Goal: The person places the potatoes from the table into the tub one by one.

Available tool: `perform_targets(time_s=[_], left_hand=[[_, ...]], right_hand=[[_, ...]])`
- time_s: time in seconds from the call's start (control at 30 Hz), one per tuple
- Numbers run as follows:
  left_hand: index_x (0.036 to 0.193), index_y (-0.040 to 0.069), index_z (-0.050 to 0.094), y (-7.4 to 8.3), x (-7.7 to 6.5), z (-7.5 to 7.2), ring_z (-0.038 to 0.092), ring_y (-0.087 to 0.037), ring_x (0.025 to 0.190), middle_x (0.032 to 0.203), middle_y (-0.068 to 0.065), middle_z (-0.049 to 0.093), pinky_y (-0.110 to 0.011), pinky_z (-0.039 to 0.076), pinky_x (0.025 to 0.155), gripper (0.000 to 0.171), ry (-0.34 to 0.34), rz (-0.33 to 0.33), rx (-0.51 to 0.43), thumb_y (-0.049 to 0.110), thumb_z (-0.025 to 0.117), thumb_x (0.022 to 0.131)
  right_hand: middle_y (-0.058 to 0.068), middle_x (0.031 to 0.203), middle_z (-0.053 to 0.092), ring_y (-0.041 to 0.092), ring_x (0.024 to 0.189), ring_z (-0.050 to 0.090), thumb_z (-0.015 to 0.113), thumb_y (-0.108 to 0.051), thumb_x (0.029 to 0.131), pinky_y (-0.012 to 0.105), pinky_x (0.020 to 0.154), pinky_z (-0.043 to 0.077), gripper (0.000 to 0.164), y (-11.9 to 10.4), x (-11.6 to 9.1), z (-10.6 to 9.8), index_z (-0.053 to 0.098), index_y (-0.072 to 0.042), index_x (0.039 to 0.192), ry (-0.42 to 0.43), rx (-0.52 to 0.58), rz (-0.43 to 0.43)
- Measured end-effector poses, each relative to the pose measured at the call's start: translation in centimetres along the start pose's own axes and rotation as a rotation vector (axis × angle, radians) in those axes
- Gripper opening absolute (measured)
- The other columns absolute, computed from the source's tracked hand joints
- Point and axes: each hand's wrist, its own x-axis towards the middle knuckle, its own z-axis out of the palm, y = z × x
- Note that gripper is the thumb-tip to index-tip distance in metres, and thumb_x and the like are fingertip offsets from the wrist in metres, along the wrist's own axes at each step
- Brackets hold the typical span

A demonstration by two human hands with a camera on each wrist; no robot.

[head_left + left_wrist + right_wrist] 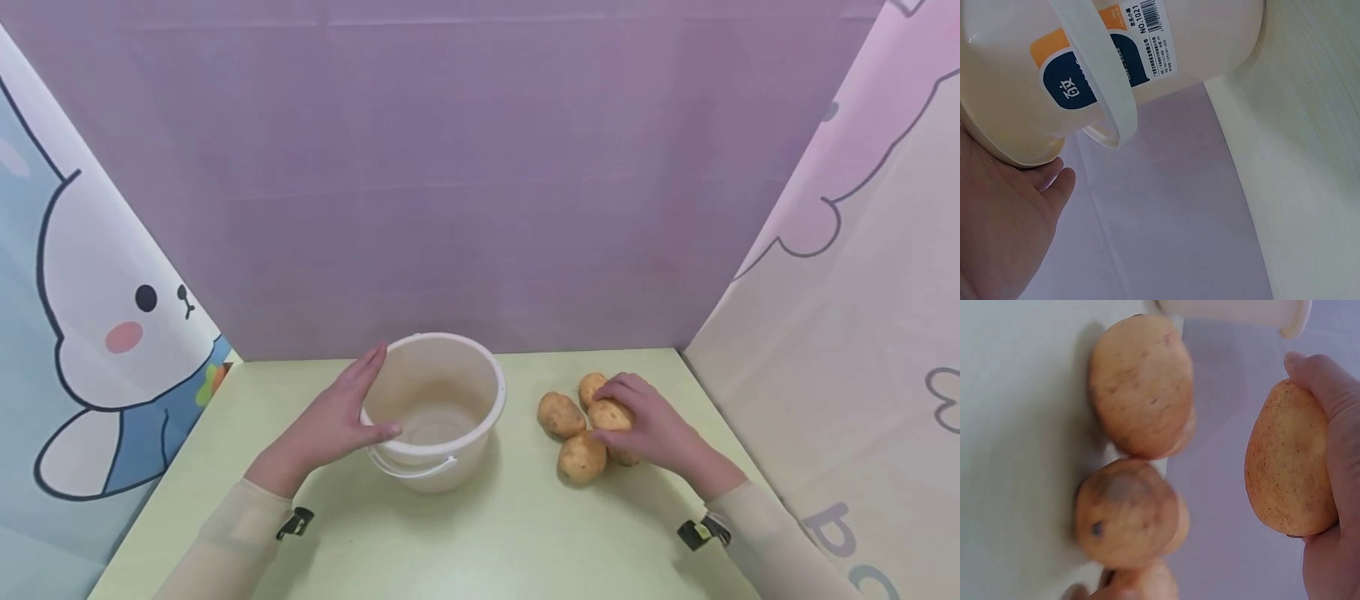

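A cream plastic bucket (442, 467) stands upright on the table, its handle hanging at the front. At its left rim is my left hand (341, 421), fingers extended along the edge and thumb stretched over the opening. The left wrist view shows the fingertips (1060, 187) by the rim and a printed label (1138, 47) on the bucket's side. My right hand (652, 425) grips a potato (1288, 462) between thumb and fingers. Close around it lie other potatoes (560, 415), including one nearer the front (582, 460); another is partly hidden under the hand.
The pale green table (465, 558) ends at a purple backdrop (480, 183). Cartoon-printed panels (127, 292) flank both sides. Table surface shows between the bucket and the potatoes and along the front.
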Motion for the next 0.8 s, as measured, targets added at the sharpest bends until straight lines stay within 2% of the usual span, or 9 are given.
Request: perform_targets(time_s=[0.1, 0.33, 0.6, 0.8], left_hand=[[0.176, 0.0, 0.017, -0.1, 0.0, 0.1, 0.023, -0.048, 0.165, 0.182, -0.023, 0.019, -0.068, 0.027, 0.129, 0.126, 0.002, 0.002, -0.001, 0.061, 0.086, 0.089], [0.175, -0.002, 0.019, -0.1, 0.1, 0.0, 0.024, -0.05, 0.164, 0.181, -0.024, 0.021, -0.068, 0.028, 0.129, 0.126, 0.008, 0.011, 0.001, 0.06, 0.087, 0.089], [0.175, -0.001, 0.019, -0.1, 0.1, 0.1, 0.023, -0.047, 0.165, 0.181, -0.024, 0.021, -0.068, 0.028, 0.129, 0.126, 0.01, 0.007, -0.006, 0.06, 0.087, 0.089], [0.175, 0.0, 0.018, -0.2, 0.1, 0.2, 0.023, -0.047, 0.165, 0.182, -0.023, 0.02, -0.067, 0.028, 0.129, 0.126, 0.01, 0.012, -0.005, 0.061, 0.087, 0.089]], right_hand=[[-0.002, 0.121, 0.068, 0.017, 0.111, 0.061, 0.101, -0.017, 0.08, 0.034, 0.09, 0.058, 0.047, -0.6, 1.1, 0.1, 0.075, -0.011, 0.119, -0.017, 0.015, 0.019], [-0.009, 0.128, 0.062, 0.012, 0.114, 0.06, 0.098, -0.029, 0.087, 0.041, 0.088, 0.061, 0.045, -2.0, 3.3, 0.0, 0.072, -0.025, 0.124, -0.065, 0.027, 0.144], [0.001, 0.126, 0.067, 0.021, 0.113, 0.062, 0.099, -0.023, 0.086, 0.043, 0.09, 0.058, 0.045, -2.8, 6.4, 0.1, 0.074, -0.016, 0.123, -0.027, 0.08, 0.042], [0.001, 0.127, 0.068, 0.021, 0.115, 0.061, 0.098, -0.022, 0.087, 0.042, 0.091, 0.057, 0.046, -4.0, 8.5, 0.3, 0.075, -0.012, 0.125, -0.029, 0.109, 0.011]])
